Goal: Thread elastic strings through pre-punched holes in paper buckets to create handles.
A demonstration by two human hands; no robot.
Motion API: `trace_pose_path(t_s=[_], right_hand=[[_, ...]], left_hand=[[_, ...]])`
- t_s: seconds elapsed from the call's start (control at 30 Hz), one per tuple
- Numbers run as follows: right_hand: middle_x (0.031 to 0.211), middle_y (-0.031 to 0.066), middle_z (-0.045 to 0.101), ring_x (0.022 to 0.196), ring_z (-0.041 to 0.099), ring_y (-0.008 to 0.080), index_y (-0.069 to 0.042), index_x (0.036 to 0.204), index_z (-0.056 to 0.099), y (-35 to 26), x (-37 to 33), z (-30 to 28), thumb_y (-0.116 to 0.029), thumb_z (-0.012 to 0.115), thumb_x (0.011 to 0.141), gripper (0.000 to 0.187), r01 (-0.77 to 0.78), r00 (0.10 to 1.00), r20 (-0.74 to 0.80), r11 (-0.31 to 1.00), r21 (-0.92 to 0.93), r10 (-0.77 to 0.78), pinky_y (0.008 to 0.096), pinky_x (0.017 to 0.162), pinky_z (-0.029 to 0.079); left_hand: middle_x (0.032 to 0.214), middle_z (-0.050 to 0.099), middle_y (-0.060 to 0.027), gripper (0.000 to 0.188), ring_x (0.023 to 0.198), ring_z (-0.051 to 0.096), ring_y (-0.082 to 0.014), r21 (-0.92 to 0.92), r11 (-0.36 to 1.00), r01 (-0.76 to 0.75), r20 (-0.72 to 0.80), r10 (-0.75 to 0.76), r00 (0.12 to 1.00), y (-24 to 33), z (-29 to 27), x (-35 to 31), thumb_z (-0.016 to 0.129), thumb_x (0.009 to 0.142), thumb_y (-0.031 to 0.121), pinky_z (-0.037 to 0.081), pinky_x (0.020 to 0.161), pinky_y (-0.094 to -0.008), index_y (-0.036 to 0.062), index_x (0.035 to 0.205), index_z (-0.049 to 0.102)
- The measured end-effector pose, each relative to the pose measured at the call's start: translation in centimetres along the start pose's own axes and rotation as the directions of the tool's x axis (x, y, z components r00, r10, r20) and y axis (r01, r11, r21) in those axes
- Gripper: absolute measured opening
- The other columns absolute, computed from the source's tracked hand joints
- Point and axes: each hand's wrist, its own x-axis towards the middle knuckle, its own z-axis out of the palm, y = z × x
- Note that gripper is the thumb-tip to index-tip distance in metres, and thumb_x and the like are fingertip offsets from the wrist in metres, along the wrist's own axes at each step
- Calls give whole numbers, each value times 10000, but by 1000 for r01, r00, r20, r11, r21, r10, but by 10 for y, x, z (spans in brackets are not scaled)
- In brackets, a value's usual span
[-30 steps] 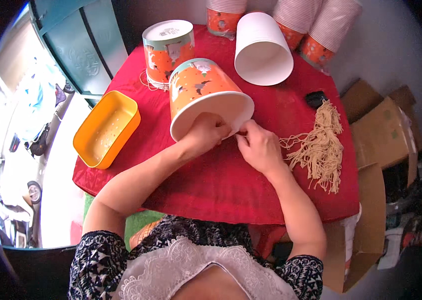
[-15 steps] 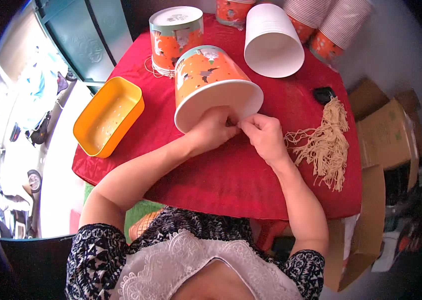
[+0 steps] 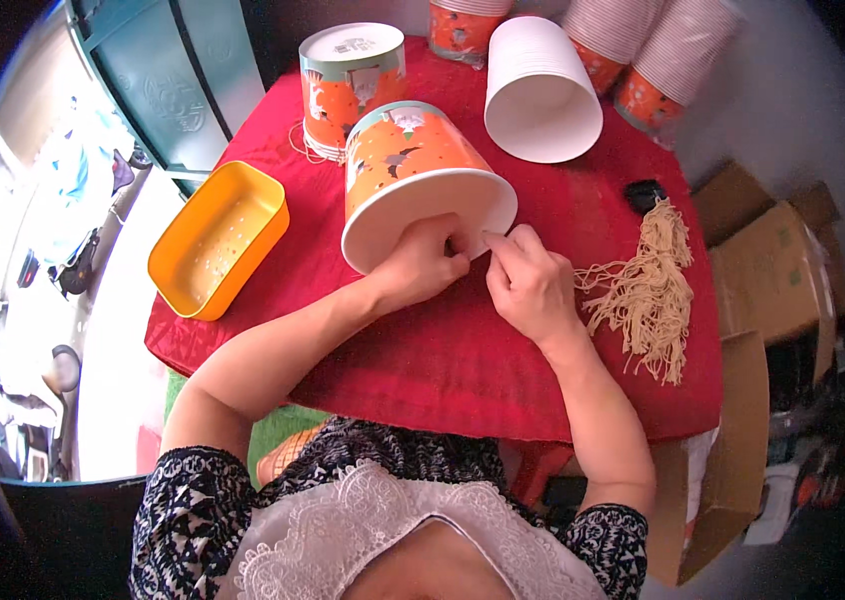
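An orange paper bucket point(image 3: 413, 150) with printed figures and a grey-green base band lies tilted on the red-covered table, its white mouth toward me. My left hand point(image 3: 421, 262) reaches into that mouth, curled at the near rim with the thumb low; its fingertips are partly hidden. At the rim's right side my right hand point(image 3: 533, 280) pinches with thumb and forefinger. Whatever sits between those fingertips is too small to make out. A bundle of beige cords point(image 3: 658, 290) lies to the right of this hand, several strands trailing toward it.
To the left stands a yellow plastic tub point(image 3: 268, 225) with small bits inside. Behind are an upside-down orange bucket point(image 3: 353, 95) with cord at its rim, a white bucket point(image 3: 543, 110) on its side, and stacked buckets point(image 3: 688, 60). Cardboard boxes point(image 3: 778, 270) stand beyond the table's right edge.
My fingertips, which met at the rim, have come slightly apart. The right hand has turned a little, its pinch now against the bucket's rim. The bucket stays nearly in place.
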Motion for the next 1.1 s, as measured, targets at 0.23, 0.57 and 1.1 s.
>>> trace_pose_path(t_s=[0.23, 0.57, 1.1], right_hand=[[780, 219, 651, 683, 662, 375, 8, 1082, 614, 2, -4, 22, -74, 569, 863, 238, -180, 983, 8, 969, 170, 181, 452, 574, 522], [678, 220, 629, 639, 649, 395, -39, 973, 618, 7, -6, 31, -147, 575, 881, 148, -264, 965, 52, 950, 169, 259, 488, 572, 509], [617, 196, 593, 600, 622, 397, -62, 848, 541, -3, -9, 34, -140, 602, 779, 121, -145, 989, 11, 981, 126, 144, 522, 531, 490]], left_hand=[[719, 590, -142, 55, 675, 553, -230, -74, 997, -21, 26, 23, 999, -3, 0, -1, 588, 720, 26, 457, 634, -352, -6, 756, 560], [747, 601, -128, 85, 714, 571, -220, -74, 997, -15, 55, 19, 998, -2, 0, -2, 619, 761, 66, 468, 655, -353, 3, 769, 562], [722, 577, -40, 115, 598, 534, -114, -218, 894, 391, 220, -345, 912, 34, -20, 6, 564, 903, 136, 425, 499, -249, 22, 904, 583]])
